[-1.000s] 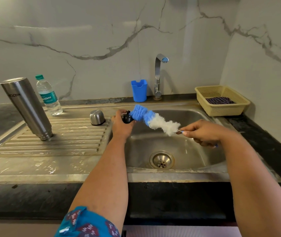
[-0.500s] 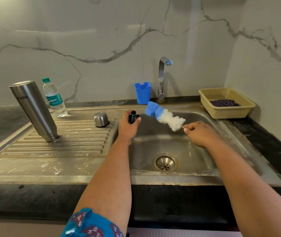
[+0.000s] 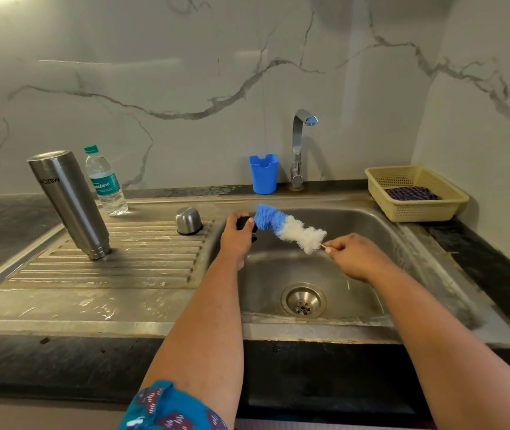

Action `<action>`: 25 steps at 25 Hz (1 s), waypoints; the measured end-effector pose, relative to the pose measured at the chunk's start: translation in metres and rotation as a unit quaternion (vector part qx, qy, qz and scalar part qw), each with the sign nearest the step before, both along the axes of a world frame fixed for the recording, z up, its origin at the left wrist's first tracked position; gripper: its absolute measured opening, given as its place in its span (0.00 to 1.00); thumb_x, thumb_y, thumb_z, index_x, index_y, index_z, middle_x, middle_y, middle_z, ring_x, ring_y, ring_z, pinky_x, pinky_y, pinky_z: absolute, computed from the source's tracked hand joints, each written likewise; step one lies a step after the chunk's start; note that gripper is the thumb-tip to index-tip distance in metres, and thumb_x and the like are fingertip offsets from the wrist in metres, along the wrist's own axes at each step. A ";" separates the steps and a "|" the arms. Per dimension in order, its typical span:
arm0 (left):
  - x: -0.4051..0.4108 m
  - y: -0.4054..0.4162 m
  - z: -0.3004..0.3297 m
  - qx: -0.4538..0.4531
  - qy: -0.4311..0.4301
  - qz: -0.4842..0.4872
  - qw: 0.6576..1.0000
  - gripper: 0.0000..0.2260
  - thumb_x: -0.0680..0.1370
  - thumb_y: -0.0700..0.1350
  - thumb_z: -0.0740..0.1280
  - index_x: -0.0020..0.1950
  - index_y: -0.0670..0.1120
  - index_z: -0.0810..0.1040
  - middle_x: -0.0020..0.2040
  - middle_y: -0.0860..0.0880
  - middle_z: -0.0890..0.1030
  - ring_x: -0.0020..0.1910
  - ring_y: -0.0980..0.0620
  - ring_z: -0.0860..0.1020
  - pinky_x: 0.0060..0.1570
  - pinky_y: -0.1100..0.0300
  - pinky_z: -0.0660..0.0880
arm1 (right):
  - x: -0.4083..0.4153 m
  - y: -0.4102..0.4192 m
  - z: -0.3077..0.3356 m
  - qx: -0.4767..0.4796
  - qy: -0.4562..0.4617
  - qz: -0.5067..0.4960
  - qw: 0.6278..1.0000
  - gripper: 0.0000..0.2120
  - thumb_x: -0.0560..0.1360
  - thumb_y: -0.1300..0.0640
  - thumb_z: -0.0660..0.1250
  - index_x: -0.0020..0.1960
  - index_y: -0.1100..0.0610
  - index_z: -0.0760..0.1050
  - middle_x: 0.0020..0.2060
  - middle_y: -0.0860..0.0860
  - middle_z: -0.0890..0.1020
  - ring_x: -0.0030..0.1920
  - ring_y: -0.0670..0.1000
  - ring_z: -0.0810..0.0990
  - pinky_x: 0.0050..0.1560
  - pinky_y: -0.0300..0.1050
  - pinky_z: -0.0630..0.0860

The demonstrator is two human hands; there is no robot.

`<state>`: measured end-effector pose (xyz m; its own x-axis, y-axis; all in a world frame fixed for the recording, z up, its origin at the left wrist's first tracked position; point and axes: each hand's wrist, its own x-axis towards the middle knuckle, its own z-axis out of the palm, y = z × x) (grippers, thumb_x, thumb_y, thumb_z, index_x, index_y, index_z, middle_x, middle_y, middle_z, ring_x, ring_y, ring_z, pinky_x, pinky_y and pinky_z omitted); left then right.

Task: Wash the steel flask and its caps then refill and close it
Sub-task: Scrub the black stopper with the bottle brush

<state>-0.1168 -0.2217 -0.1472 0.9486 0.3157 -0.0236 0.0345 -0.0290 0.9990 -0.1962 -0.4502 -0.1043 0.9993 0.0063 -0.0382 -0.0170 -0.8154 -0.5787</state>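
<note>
Black cap [image 3: 245,224] within left fingers [image 3: 237,219]

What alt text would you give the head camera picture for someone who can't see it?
Over a steel sink, the left hand holds a small black cap while the right hand presses a blue and white bottle brush against it. On the draining board to the left stand an upside-down steel flask, a steel cap and a plastic water bottle.
</note>
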 end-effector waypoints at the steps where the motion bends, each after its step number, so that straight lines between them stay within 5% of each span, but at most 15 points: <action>1: -0.002 -0.001 0.001 -0.023 0.006 -0.001 1.000 0.06 0.83 0.45 0.63 0.59 0.52 0.73 0.61 0.43 0.76 0.52 0.48 0.78 0.53 0.51 0.79 | 0.000 0.000 0.000 0.004 -0.002 -0.002 1.000 0.16 0.81 0.51 0.59 0.68 0.49 0.74 0.67 0.51 0.74 0.66 0.53 0.72 0.64 0.46 0.67; 6: -0.019 -0.001 0.014 -0.108 0.007 -0.004 0.994 0.20 0.76 0.45 0.73 0.63 0.47 0.68 0.56 0.44 0.77 0.47 0.50 0.79 0.51 0.53 0.81 | -0.006 0.016 -0.001 0.051 -0.029 -0.023 0.998 0.16 0.81 0.51 0.59 0.68 0.48 0.74 0.63 0.51 0.77 0.60 0.53 0.75 0.56 0.42 0.69; 8: -0.025 0.007 0.021 -0.059 0.009 0.014 0.998 0.24 0.73 0.42 0.75 0.64 0.45 0.66 0.53 0.43 0.78 0.45 0.51 0.80 0.53 0.51 0.81 | -0.011 0.031 0.002 0.128 -0.017 -0.022 0.991 0.15 0.81 0.52 0.59 0.66 0.48 0.75 0.49 0.52 0.81 0.43 0.51 0.76 0.41 0.41 0.70; 10: -0.034 0.023 0.034 -0.032 -0.001 0.023 0.999 0.26 0.69 0.42 0.76 0.62 0.43 0.68 0.53 0.41 0.80 0.47 0.50 0.80 0.54 0.48 0.81 | -0.016 0.047 0.009 0.297 0.045 -0.027 0.953 0.12 0.81 0.53 0.61 0.63 0.49 0.76 0.32 0.50 0.71 0.28 0.47 0.64 0.26 0.39 0.61; 12: -0.047 0.051 0.048 0.018 -0.026 0.024 0.999 0.25 0.67 0.42 0.79 0.58 0.44 0.70 0.53 0.42 0.80 0.49 0.48 0.80 0.54 0.48 0.81 | -0.017 0.066 0.016 0.410 0.101 -0.034 0.906 0.11 0.81 0.56 0.60 0.61 0.50 0.77 0.29 0.49 0.65 0.26 0.45 0.57 0.23 0.37 0.55; 15: -0.078 0.112 0.058 0.103 -0.046 0.031 0.993 0.24 0.65 0.40 0.81 0.56 0.47 0.75 0.49 0.50 0.80 0.47 0.54 0.79 0.51 0.55 0.77 | -0.013 0.107 0.013 0.464 0.133 -0.037 0.875 0.11 0.82 0.56 0.59 0.61 0.52 0.76 0.26 0.48 0.63 0.23 0.44 0.56 0.19 0.35 0.54; 18: -0.102 0.181 0.046 0.129 -0.023 0.072 0.989 0.30 0.63 0.39 0.83 0.61 0.44 0.76 0.55 0.49 0.80 0.54 0.50 0.79 0.60 0.53 0.74 | -0.009 0.160 0.000 0.503 0.137 -0.052 0.852 0.11 0.82 0.56 0.59 0.60 0.52 0.77 0.26 0.48 0.62 0.21 0.44 0.56 0.19 0.34 0.54; 22: -0.103 0.238 0.024 0.159 0.000 0.093 0.983 0.26 0.63 0.38 0.83 0.58 0.48 0.78 0.57 0.46 0.82 0.59 0.45 0.80 0.65 0.46 0.74 | -0.001 0.206 -0.007 0.535 0.111 -0.081 0.834 0.10 0.81 0.56 0.60 0.60 0.51 0.76 0.26 0.49 0.63 0.23 0.44 0.56 0.19 0.36 0.55; 25: -0.092 0.252 0.019 0.176 0.006 0.074 0.982 0.28 0.66 0.35 0.81 0.64 0.45 0.77 0.59 0.46 0.81 0.59 0.44 0.79 0.65 0.47 0.74 | 0.007 0.211 -0.011 0.520 0.091 -0.086 0.845 0.11 0.81 0.55 0.61 0.61 0.50 0.76 0.25 0.49 0.64 0.24 0.45 0.57 0.20 0.38 0.56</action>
